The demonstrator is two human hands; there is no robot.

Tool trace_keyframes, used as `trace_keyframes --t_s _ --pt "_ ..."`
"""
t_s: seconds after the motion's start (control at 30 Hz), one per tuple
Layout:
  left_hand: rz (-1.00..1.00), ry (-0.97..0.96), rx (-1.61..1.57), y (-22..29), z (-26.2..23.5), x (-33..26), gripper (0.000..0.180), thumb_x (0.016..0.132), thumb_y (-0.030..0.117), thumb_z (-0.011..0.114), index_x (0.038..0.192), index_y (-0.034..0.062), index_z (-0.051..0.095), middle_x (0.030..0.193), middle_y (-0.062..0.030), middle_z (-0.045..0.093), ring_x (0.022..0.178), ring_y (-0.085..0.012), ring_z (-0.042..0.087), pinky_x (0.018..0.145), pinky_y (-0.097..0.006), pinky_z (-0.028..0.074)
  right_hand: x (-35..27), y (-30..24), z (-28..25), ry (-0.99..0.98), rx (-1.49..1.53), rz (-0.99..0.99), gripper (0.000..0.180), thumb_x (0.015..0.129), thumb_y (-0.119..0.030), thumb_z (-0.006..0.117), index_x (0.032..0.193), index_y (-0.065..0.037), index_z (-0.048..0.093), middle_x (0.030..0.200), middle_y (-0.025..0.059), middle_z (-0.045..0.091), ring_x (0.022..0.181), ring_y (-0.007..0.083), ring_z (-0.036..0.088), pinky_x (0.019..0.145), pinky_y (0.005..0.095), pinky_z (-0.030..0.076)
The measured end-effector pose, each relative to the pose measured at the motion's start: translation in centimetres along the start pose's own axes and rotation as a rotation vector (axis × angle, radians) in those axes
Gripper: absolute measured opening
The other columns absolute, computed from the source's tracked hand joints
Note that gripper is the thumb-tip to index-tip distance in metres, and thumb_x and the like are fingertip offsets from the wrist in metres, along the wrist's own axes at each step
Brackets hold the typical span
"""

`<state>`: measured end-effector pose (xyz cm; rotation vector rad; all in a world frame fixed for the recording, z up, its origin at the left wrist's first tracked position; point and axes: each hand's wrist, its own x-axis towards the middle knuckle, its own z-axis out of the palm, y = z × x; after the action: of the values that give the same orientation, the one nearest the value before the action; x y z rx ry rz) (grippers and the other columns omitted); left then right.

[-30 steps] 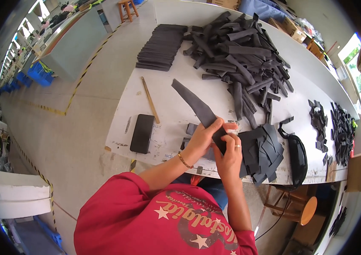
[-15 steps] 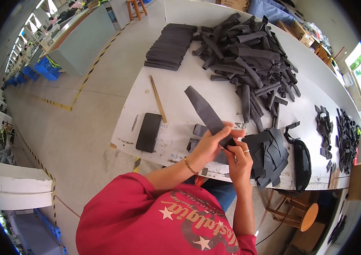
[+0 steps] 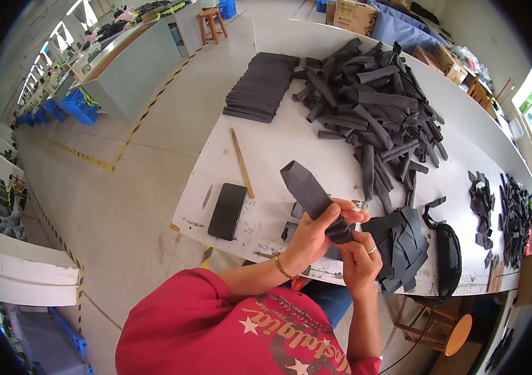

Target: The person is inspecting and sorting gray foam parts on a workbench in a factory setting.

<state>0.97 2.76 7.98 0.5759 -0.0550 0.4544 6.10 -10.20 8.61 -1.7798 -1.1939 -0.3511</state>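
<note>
White surface (image 3: 266, 162), scuffed and ink-marked along its near edge, stands on a pale concrete floor (image 3: 153, 194) lined with yellow-and-black tape (image 3: 137, 122). A low white panel rims its far side. Beyond, to the left, are a grey counter (image 3: 141, 84), blue crates (image 3: 79, 106) and a wooden stool (image 3: 212, 26); cardboard boxes (image 3: 353, 15) stand past the far panel, and a bright window (image 3: 530, 94) shows at right.

Above the near edge, the left hand (image 3: 309, 240) pinches a dark grey fabric tube (image 3: 306, 190) between thumb and fingers, its free end tilted up and away; the right hand (image 3: 361, 261) grasps the bunched lower end. A black smartphone (image 3: 227, 211) and a wooden stick (image 3: 242, 164) lie to the left, a heap of similar tubes (image 3: 372, 103) beyond, flat black pieces (image 3: 398, 247) just right of the hands.

Fingers cover the tube's lower end, so its exact shape there is unclear. Small dark pieces (image 3: 289, 231) are partly hidden behind the left hand. A second stool (image 3: 458, 335) is partly cut off by the surface, and the dark pile (image 3: 516, 222) at far right is too small to sort into separate items.
</note>
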Motion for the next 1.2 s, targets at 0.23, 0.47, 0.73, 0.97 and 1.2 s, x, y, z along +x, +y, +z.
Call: trace_keyframes --t_s 0.23,0.47,0.73,0.97,1.2 --pt "-0.019 0.029 -0.001 -0.4 -0.4 -0.5 0.028 0.101 0.028 0.05 0.114 0.0036 0.057 0.098 -0.0117 0.068 0.116 -0.0354 0.059 0.101 -0.047 0.045 0.5 -0.4 0.3 -0.015 0.02 0.008 0.017 0.071 0.005 0.074 0.081 -0.001 0.061 0.088 0.011 0.062 0.071 0.0255 0.061 0.06 0.0315 0.048" --pt "-0.032 0.029 0.013 -0.5 -0.6 -0.3 0.029 0.101 0.029 0.05 0.114 0.0043 0.057 0.099 -0.0113 0.068 0.118 -0.0357 0.058 0.101 -0.047 0.046 0.6 -0.1 0.7 -0.015 0.037 0.024 0.017 0.071 0.004 0.074 0.081 0.0 0.061 0.089 0.0117 0.062 0.073 0.0258 0.062 0.061 0.0312 0.049" --pt "-0.037 0.102 0.047 0.2 -0.7 0.3 0.039 0.101 0.035 0.047 0.122 0.0023 0.054 0.111 -0.0163 0.066 0.124 -0.035 0.054 0.1 -0.046 0.047 0.3 -1.1 1.9 0.004 0.328 0.505 0.017 0.079 -0.005 0.076 0.089 0.002 0.064 0.101 0.0077 0.061 0.089 0.0167 0.059 0.076 0.0293 0.048" --pt "0.118 0.078 0.012 1.9 -2.4 1.9 0.039 0.102 0.033 0.046 0.124 0.0019 0.055 0.121 -0.0191 0.063 0.129 -0.0354 0.048 0.113 -0.046 0.033 -1.4 -0.4 2.4 0.425 0.475 0.584 0.007 0.087 -0.004 0.069 0.084 -0.002 0.063 0.107 0.0075 0.054 0.093 0.0138 0.052 0.076 0.0242 0.043" --pt "0.061 -0.09 0.026 1.7 -1.7 1.4 0.039 0.1 0.033 0.051 0.123 0.0021 0.057 0.116 -0.0177 0.065 0.128 -0.0346 0.049 0.112 -0.047 0.035 0.8 -1.3 2.7 0.232 0.703 0.666 0.021 0.083 -0.006 0.073 0.101 0.0 0.063 0.088 0.0036 0.062 0.077 0.0135 0.057 0.069 0.0241 0.045"
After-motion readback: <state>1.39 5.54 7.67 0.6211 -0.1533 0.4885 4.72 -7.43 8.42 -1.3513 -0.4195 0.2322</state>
